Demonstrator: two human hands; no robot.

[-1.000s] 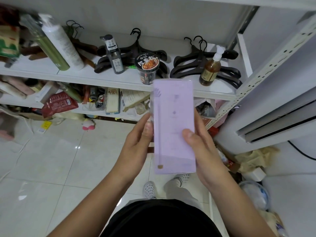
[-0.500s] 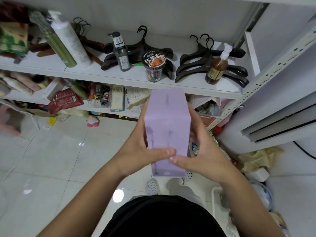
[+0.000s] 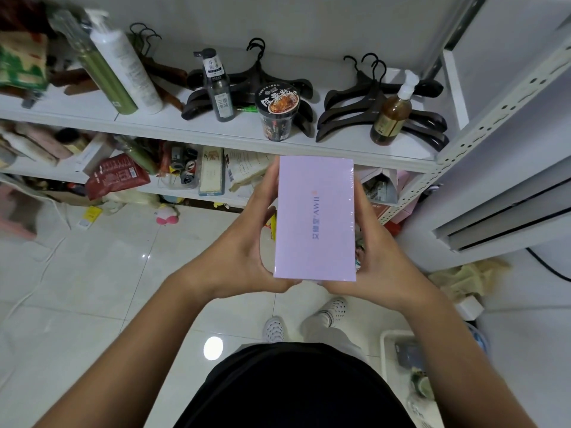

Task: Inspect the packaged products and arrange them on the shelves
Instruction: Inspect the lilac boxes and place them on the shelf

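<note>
**One film-wrapped lilac cardboard box (image 3: pixel 313 217), gripped from both sides**

The left hand (image 3: pixel 244 242) and right hand (image 3: pixel 380 257) curl round its long edges, thumbs along its near end, printed face toward the camera. It is held in the air before the white metal shelf (image 3: pixel 185 131), below the black instant-noodle cup (image 3: pixel 278 112) standing there.

I note a lilac box (image 3: pixel 313 217) held upright before the upper shelf (image 3: pixel 191 131), printed face toward the camera. The left hand (image 3: pixel 244 245) grips its left side and the right hand (image 3: pixel 375 257) its right side, with the thumbs close together at the lower edge. On the shelf stand a noodle cup (image 3: pixel 278 111), a dark bottle (image 3: pixel 217 88) and a brown pump bottle (image 3: pixel 391 114), among black hangers (image 3: pixel 349 106).
</note>
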